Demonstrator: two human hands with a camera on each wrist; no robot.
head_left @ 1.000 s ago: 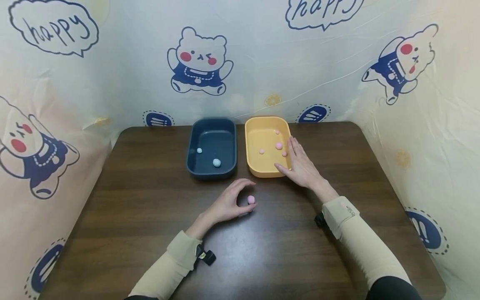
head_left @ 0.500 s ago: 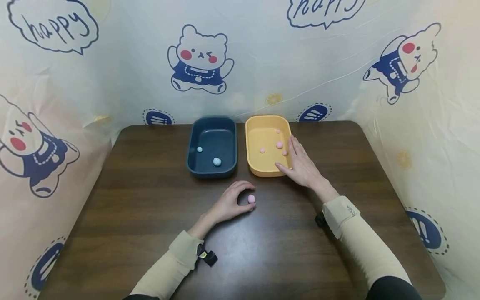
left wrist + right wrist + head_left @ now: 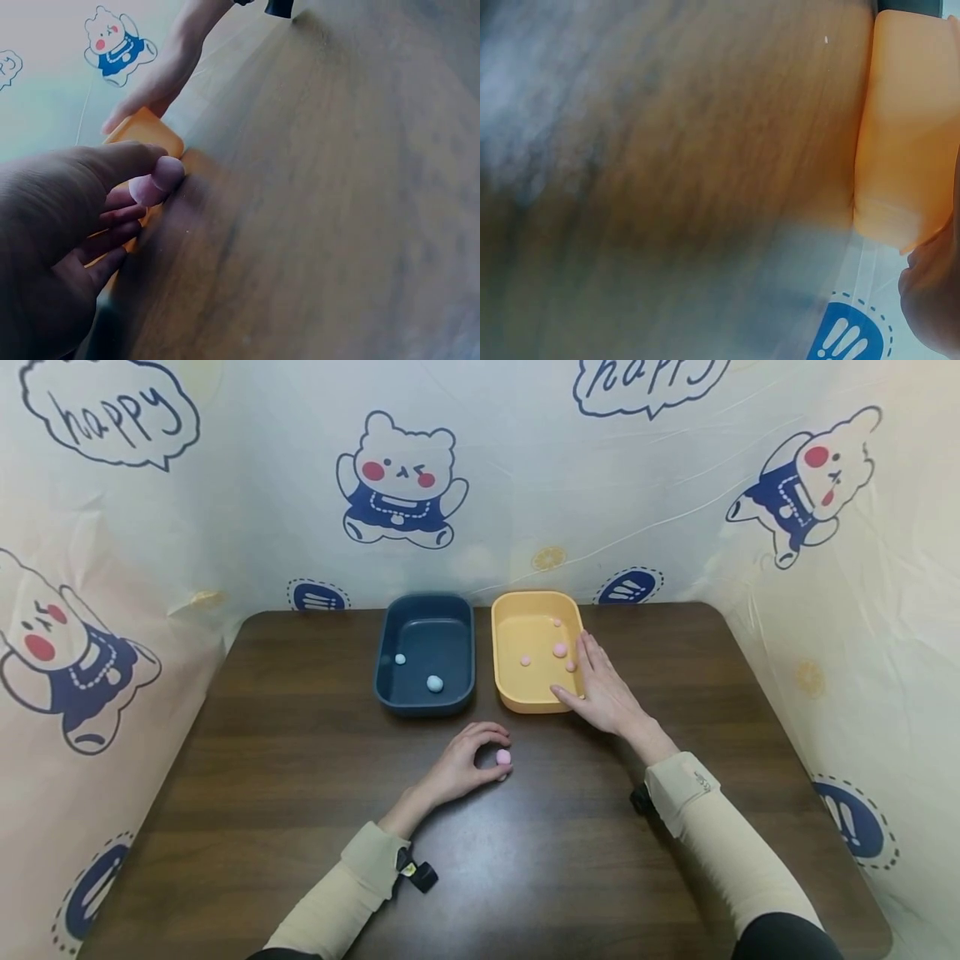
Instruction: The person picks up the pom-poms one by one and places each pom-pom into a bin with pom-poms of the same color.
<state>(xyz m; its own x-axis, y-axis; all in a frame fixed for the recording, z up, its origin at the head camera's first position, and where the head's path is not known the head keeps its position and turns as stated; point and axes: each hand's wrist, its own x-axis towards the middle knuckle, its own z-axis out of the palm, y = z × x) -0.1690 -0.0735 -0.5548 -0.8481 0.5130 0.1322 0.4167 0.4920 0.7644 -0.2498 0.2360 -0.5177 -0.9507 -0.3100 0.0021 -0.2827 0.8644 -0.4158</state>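
My left hand (image 3: 456, 767) curls its thumb and index finger around a small pink ball (image 3: 503, 757) low over the table. In the left wrist view the thumb lies against the pink ball (image 3: 169, 172), and the other fingers are bent behind it. My right hand (image 3: 606, 700) rests with extended fingers along the right side of a yellow box (image 3: 525, 692), its thumb at the near right corner. Inside that box lie several pink balls of different sizes. In the right wrist view part of the right hand (image 3: 934, 292) touches the box's wall; its fingertips are hidden.
A dark blue box (image 3: 442, 639) stands left of the yellow one, holding a larger pale blue ball (image 3: 435, 683) and a smaller one (image 3: 401, 659). Both boxes sit near the back edge of the brown wooden table (image 3: 300, 727). A printed curtain (image 3: 510, 477) surrounds it.
The left index finger has come down toward the thumb, narrowing the space around the pink ball. My right hand and both boxes have stayed in place.
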